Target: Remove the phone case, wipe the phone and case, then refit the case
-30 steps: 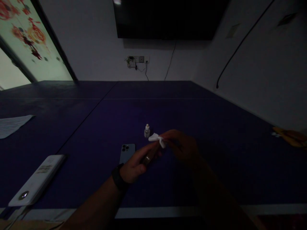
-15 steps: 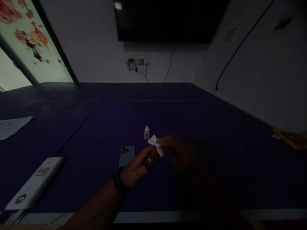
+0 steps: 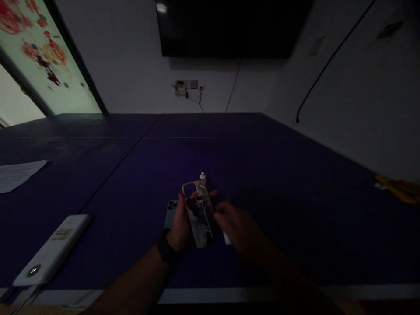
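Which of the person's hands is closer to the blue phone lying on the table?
Left. The left hand, gripping a phone case, is right beside the blue phone, covering its edge in the view. The right hand is on the case's far side, farther away.

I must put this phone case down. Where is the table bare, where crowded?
Bare: the table right of the right hand and wipe, up to the yellow thing; also between the white device and the phone. Crowded: around the left hand and phone case, phone and bottle close.

Very dim; window-lit left; edges perhaps warped.
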The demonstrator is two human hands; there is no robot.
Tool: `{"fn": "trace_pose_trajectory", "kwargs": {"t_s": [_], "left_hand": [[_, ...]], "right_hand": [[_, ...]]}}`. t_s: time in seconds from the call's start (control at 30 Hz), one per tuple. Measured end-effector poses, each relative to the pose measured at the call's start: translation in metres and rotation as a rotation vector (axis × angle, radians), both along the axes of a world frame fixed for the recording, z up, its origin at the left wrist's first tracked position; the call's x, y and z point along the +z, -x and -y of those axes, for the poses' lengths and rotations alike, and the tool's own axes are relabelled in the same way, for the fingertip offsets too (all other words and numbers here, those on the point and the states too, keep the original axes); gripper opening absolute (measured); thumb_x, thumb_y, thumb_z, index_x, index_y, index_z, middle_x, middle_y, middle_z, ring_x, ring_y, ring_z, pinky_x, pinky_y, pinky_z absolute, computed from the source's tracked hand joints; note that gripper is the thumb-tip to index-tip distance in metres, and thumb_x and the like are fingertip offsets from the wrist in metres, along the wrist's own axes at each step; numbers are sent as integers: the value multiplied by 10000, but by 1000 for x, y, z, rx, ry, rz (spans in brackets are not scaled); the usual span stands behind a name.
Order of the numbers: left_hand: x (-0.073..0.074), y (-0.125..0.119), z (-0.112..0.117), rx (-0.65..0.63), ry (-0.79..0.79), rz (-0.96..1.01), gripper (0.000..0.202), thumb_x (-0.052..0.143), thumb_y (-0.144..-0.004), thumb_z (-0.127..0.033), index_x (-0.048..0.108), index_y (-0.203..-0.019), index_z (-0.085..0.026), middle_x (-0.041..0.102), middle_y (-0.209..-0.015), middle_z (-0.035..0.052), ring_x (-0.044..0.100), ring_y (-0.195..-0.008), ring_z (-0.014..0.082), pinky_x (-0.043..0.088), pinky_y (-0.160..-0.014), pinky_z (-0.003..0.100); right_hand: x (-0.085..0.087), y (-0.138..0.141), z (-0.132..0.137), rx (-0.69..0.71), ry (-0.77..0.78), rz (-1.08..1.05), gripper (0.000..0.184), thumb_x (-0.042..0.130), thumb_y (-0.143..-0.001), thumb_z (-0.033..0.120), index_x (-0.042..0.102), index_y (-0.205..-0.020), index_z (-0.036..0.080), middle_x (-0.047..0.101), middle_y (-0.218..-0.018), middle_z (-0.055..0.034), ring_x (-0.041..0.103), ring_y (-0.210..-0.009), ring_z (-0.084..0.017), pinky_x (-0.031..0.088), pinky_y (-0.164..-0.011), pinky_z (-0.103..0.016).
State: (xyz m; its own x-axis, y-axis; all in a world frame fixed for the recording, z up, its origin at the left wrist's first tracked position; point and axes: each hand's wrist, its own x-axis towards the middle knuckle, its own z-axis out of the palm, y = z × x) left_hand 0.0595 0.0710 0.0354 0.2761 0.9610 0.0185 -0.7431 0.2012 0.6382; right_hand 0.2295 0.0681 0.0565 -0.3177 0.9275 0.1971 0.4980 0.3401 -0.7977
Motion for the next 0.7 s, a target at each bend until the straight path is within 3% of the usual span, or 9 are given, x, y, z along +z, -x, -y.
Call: {"fn": "trace_pose_trajectory", "kwargs": {"t_s": [0.1,0.2,0.4,0.47,0.53,0.63,0.7], "left_hand": [[-5,-3,-1,19,7,-53,740,485,-862,-754,641,-1265,-154,707,-1153,118,660,-878,212,493,-816,328],[-11,-5,-1,42,-2,-90,740,497,-848,-764,649,-1242,-157,707,-1107,104,649,-817,189,497,-770,312],[-20,-8,1,15,-37,-171,679,475,-868,-751,650,-1197,-184,697,-984,81,649,-844,199,491,-788,317],[-22,-8,0,48,-39,-187,624,516,-874,-715,634,-1220,-211,689,-1026,72,642,-892,202,483,-819,319],[-21,-9,-3,99,-21,-215,554,596,-881,-629,609,-1265,-229,681,-1084,67,632,-929,202,477,-841,317],[-20,-10,-7,172,43,-276,458,657,-895,-478,608,-1261,-207,682,-1131,81,630,-960,203,475,-854,315],[-19,-10,-8,204,75,-293,422,651,-905,-429,610,-1256,-198,680,-1173,95,632,-995,209,476,-868,321]], "right_hand": [[-9,15,15,-23,-69,80,388,789,-754,366,619,-1073,225,707,-968,-67,683,-806,-225,482,-651,-312],[-16,23,21,-81,-113,106,501,857,-648,337,604,-1063,217,701,-974,-83,686,-822,-246,494,-641,-323],[-15,20,12,-36,49,79,477,792,-655,275,616,-1092,196,722,-1018,-95,681,-874,-253,505,-736,-349],[-14,13,7,39,184,8,384,713,-721,291,639,-1083,186,721,-1007,-85,668,-855,-223,494,-725,-319],[-16,6,2,70,328,-107,235,589,-801,334,664,-952,171,706,-868,-58,633,-751,-183,469,-655,-280],[-21,-4,-3,-46,420,-234,281,506,-826,406,622,-712,176,619,-663,-22,552,-625,-156,411,-555,-248],[-24,-9,-5,-148,425,-253,296,536,-800,439,610,-668,184,608,-645,-16,543,-620,-159,399,-534,-242]]}}
